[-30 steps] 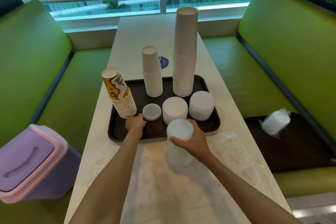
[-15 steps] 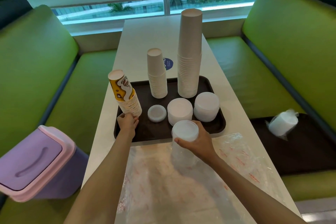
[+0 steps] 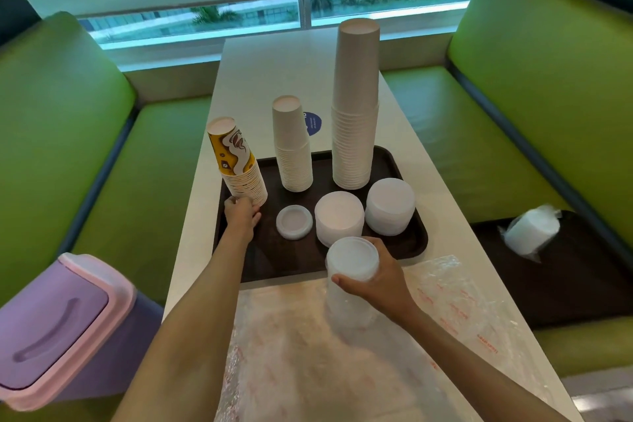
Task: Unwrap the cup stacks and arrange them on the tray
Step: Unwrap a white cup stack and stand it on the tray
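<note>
Since the earlier frame the left hand (image 3: 241, 216) has been shifted from the open tray floor to the foot of the printed cup stack (image 3: 238, 163), which is tilted toward the left. The fingers are pressed against the lowest rims, probably to steady or straighten the stack; whether they are closed around it cannot be told. The right hand (image 3: 375, 279) has remained clamped around the top of the clear lid stack (image 3: 347, 279), which stands on the loose plastic wrap (image 3: 342, 363) on the table (image 3: 263, 65), just before the near edge of the tray (image 3: 416, 243). It appears to be kept upright there until a place is freed. The tall white cup stack (image 3: 354, 113), the short white cup stack (image 3: 293, 144) and three lid piles stand on the tray unchanged. One wrapped bundle (image 3: 531, 233) lies on the seat to the right, not yet unwrapped.
</note>
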A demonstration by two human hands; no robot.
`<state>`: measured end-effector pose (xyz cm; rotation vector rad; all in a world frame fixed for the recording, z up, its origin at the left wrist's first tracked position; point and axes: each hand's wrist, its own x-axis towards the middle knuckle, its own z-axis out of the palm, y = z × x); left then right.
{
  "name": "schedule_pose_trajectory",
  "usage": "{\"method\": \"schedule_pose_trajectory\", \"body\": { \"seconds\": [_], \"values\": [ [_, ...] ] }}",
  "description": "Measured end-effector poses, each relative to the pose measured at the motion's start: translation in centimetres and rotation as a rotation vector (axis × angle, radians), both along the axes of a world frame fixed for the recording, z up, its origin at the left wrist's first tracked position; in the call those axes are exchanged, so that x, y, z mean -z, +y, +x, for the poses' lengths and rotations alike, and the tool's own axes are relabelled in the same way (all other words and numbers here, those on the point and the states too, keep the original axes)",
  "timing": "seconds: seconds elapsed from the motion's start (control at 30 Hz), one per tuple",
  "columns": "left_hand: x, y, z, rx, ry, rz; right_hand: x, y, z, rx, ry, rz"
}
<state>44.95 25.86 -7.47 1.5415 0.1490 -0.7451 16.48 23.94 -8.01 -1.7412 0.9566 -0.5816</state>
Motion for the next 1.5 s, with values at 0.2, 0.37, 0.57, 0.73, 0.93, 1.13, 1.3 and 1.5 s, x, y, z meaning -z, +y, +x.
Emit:
{"method": "schedule_pose_trajectory", "body": {
  "seconds": [0.2,0.37,0.57,0.73,0.93,1.13,1.3,1.5],
  "values": [
    [-0.5,-1.4,1.1,0.066,-0.025,-0.001,-0.1,-0.1,0.1,-0.014,-0.011,0.009],
    [-0.8,-1.5,0.7,0.151,-0.028,0.032,-0.2,-0.3,0.0,-0.014,-0.015,0.008],
    [-2.3,-0.2,-3.5,0.257,-0.153,0.207,-0.1,-0.1,-0.1,-0.025,-0.017,-0.003],
    [-3.8,1.6,-8.8,0.575,-0.454,0.260,-0.2,-0.3,-0.1,-0.012,-0.021,0.023],
    [-6.0,3.3,-12.1,0.931,-0.596,0.245,-0.5,-0.3,0.2,0.005,-0.017,0.025],
    [-5.9,5.0,-13.1,0.871,-0.458,0.315,-1.1,-0.4,0.1,0.065,-0.054,0.009],
    [-5.5,5.8,-14.3,0.809,-0.297,0.219,-1.4,-0.2,0.7,0.035,-0.060,-0.024],
    [-5.9,5.3,-13.9,0.875,-0.438,0.247,-1.0,0.2,0.7,-0.013,-0.036,-0.014]
  ]
}}
